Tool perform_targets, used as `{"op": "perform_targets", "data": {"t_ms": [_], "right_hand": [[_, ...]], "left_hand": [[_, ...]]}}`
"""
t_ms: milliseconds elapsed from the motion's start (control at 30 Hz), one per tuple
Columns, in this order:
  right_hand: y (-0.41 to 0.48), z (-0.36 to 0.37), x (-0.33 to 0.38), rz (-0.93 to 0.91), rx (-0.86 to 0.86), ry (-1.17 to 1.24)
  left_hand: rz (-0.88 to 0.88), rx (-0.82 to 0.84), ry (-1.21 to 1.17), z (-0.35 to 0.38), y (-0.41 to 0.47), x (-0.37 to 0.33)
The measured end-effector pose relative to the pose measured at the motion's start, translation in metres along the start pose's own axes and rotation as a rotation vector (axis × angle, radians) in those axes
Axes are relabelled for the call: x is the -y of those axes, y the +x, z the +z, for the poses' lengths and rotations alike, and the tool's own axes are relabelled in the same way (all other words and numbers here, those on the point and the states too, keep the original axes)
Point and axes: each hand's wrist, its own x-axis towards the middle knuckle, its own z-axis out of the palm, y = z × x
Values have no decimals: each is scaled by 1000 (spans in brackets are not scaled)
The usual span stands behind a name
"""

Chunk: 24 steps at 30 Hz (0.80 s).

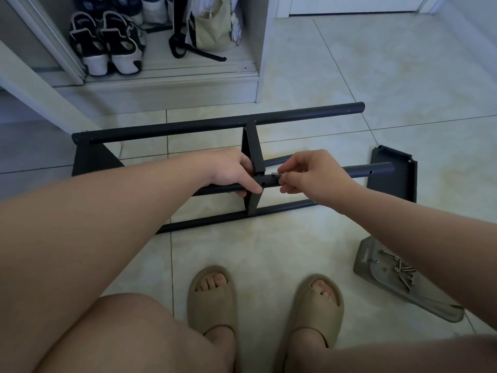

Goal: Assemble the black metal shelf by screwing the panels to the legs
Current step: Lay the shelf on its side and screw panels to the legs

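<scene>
- The half-built black shelf lies on its side on the tiled floor [336, 63], in front of the person's knees.
- The far leg [215, 124] runs left to right on the tiles, close to the step edge of the open cupboard [161, 90]. Its right end stops short of a wide stretch of bare tile.
- The end panel [91, 157] stands on edge at the left end. The middle panel [252, 152] stands on edge between the legs.
- The left hand [228, 170] is curled round the raised leg [376, 169] right at the middle panel's near corner, with fingers against both.
- The right hand [304, 170] pinches a small silvery piece [277, 173] just beside a hole in that leg. It is too small to tell whether it is a screw or a key.
- The near leg [215, 218] rests on the floor below the hands, with bare tile between it and the tan slippers [212, 297].
- A loose panel [403, 184] lies flat under the raised leg's right end, with its upturned rim showing.
- Spare screws [403, 267] lie on a grey bag [387, 281] under the right forearm, well apart from the shelf.
- Shoes [107, 47] stand inside the cupboard.
</scene>
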Motion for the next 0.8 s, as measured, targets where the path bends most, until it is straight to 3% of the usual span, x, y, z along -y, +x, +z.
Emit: {"op": "perform_targets", "data": {"t_ms": [133, 400, 800], "right_hand": [[0, 4, 2, -14, 10, -12], [-3, 6, 0, -41, 42, -41], [-6, 17, 0, -90, 35, -185]], "left_hand": [[14, -91, 34, 4, -2, 1], [69, -124, -4, 6, -4, 1], [70, -69, 14, 4, -4, 3]]}}
